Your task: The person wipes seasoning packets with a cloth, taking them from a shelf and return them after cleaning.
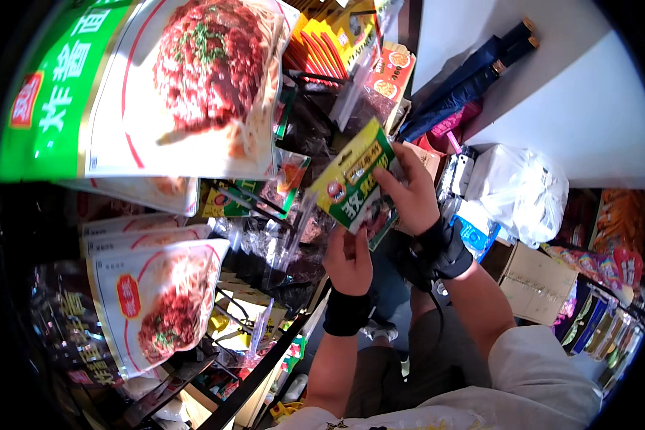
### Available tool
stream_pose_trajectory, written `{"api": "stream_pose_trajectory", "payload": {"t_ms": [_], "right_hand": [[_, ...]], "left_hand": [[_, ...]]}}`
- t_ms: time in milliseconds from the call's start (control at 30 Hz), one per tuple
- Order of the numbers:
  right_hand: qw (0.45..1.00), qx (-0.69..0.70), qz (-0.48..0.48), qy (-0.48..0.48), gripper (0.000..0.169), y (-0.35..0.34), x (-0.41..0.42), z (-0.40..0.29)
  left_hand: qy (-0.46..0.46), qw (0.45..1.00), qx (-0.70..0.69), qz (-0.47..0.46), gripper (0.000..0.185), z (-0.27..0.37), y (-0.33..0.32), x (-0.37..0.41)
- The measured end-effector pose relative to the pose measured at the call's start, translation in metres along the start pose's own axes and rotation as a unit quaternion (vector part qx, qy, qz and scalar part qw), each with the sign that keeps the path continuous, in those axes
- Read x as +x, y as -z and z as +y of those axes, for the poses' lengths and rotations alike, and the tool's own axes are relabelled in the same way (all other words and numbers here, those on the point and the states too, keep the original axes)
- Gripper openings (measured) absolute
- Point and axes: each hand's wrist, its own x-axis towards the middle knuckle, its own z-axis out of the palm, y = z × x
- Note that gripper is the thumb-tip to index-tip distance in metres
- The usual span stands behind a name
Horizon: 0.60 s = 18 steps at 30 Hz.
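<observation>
A green and yellow plastic food packet (357, 180) with a hang hole is held tilted between both hands. My right hand (411, 188) grips its upper right side, thumb on the printed front. My left hand (348, 260) pinches the lower edge. Both wrists wear black bands. Left of the hands, hanging clear packets of dark food (279, 247) and another green packet (287, 183) stand on black metal hooks. Large noodle sauce packets with green (193, 91) and white (161, 301) fronts fill the left side.
Yellow and orange packets (322, 48) hang at the top. Dark blue umbrellas (462, 80) lean on the white wall at the right. Below them are a white plastic bag (518, 188), a cardboard box (537, 282) and packaged goods (602, 317). A black shelf edge (258, 371) runs diagonally at the lower left.
</observation>
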Motion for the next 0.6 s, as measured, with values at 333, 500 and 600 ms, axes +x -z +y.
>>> {"api": "stream_pose_trajectory", "payload": {"t_ms": [333, 500, 600], "right_hand": [[0.991, 0.127, -0.015, 0.048, 0.037, -0.015, 0.068, -0.028], [0.991, 0.121, 0.0, 0.051, 0.04, -0.017, 0.077, -0.024], [0.99, 0.126, 0.005, 0.061, 0.04, -0.016, 0.081, -0.02]], "left_hand": [[-0.086, 0.991, 0.077, 0.072, 0.022, 0.016, -0.02, 0.061], [-0.108, 0.99, 0.045, 0.076, 0.022, 0.009, -0.024, 0.072], [-0.108, 0.99, 0.06, 0.07, 0.022, 0.006, -0.027, 0.076]]}}
